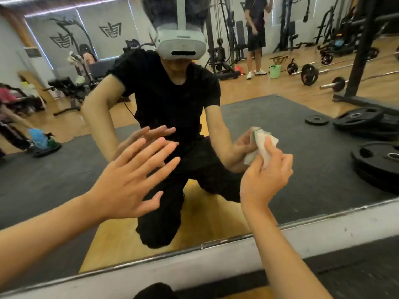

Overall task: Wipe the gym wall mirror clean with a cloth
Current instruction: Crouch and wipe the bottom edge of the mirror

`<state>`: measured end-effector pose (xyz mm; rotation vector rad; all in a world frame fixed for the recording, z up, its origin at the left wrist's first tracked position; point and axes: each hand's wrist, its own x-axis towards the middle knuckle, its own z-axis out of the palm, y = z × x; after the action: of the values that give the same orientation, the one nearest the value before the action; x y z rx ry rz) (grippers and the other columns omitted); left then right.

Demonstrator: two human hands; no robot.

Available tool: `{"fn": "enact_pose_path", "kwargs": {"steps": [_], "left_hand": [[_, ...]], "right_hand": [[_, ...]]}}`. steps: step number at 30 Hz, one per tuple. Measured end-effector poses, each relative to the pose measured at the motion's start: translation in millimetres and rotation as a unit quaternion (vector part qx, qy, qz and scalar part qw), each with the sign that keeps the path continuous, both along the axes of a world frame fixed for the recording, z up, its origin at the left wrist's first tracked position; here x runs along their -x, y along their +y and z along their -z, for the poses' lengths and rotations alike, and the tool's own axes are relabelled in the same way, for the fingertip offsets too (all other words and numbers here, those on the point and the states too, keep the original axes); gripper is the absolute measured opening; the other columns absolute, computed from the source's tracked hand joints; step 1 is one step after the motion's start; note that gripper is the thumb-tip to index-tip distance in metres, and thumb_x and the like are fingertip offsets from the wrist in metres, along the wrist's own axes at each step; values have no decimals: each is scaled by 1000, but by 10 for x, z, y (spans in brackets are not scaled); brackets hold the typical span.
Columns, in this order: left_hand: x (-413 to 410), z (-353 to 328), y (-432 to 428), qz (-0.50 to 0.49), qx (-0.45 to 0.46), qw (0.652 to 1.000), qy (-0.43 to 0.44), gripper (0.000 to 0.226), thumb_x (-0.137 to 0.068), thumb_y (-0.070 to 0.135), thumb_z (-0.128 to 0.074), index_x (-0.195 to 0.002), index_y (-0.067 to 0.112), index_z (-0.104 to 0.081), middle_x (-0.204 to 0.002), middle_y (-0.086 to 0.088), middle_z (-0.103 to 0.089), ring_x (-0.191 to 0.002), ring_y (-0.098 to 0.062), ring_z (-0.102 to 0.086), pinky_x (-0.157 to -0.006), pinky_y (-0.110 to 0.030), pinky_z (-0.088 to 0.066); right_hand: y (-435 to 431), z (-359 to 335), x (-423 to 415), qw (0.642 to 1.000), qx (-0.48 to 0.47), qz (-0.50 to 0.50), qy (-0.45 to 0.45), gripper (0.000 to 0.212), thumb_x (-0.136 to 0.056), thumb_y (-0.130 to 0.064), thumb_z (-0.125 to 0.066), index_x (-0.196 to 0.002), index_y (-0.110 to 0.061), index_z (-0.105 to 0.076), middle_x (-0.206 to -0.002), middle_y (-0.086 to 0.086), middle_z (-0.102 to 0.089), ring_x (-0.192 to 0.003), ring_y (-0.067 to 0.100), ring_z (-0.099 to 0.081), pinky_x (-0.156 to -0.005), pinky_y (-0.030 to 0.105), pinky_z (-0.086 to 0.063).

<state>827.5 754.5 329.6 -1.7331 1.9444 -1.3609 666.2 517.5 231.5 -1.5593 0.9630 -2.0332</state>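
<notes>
The wall mirror [302, 130] fills most of the head view, its lower edge running just above a grey ledge. My left hand [131, 178] is spread flat with straight fingers, close to or on the glass at centre left, holding nothing. To the right, my right hand [267, 175] grips a crumpled white cloth [264, 147] and holds it against the mirror. The reflection of both hands and of a kneeling person in black clothes and a white headset shows behind them.
A grey ledge [280, 240] runs along the mirror's bottom, with dark matting [356, 275] below at the right. Reflected in the glass are weight plates, barbells, benches, a rack, a green bucket and other people on a wooden floor.
</notes>
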Motion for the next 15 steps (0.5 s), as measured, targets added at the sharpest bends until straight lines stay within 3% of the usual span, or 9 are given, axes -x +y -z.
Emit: {"fn": "enact_pose_path", "kwargs": {"steps": [3, 8, 12, 15], "left_hand": [[-47, 106, -28, 6, -68, 997, -21, 82, -95, 49, -51, -165, 13, -30, -174, -16, -17, -162, -35, -15, -132, -51, -7], [-138, 455, -125, 51, -195, 976, -78, 77, -96, 46, -47, -166, 19, -28, -175, -12, -13, -163, -31, -8, -133, -49, 1], [-117, 727, -286, 35, -224, 969, -98, 78, -97, 49, -43, -168, 20, -26, -176, -10, -13, -163, -30, -8, -132, -50, 4], [-131, 804, -308, 8, -209, 972, -111, 78, -100, 51, -37, -169, 16, -23, -176, -12, -15, -163, -30, -9, -132, -49, -1]], "right_hand": [[470, 402, -322, 998, 31, -46, 5, 24, -104, -12, -61, -125, -8, -72, -95, 4, -49, -83, 20, -44, -66, 34, -44], [534, 1127, -226, 965, 196, -51, 168, 36, -98, -15, -75, -131, -22, -64, -86, 12, -65, -76, 23, -52, -63, 34, -43], [308, 1258, -49, 985, 111, -32, 124, 24, -107, -16, -60, -129, -25, -64, -89, 14, -63, -84, 25, -51, -73, 37, -42], [435, 1241, -160, 997, 35, -52, 48, 22, -105, -17, -63, -126, -19, -69, -102, 14, -62, -92, 28, -56, -77, 36, -48]]}}
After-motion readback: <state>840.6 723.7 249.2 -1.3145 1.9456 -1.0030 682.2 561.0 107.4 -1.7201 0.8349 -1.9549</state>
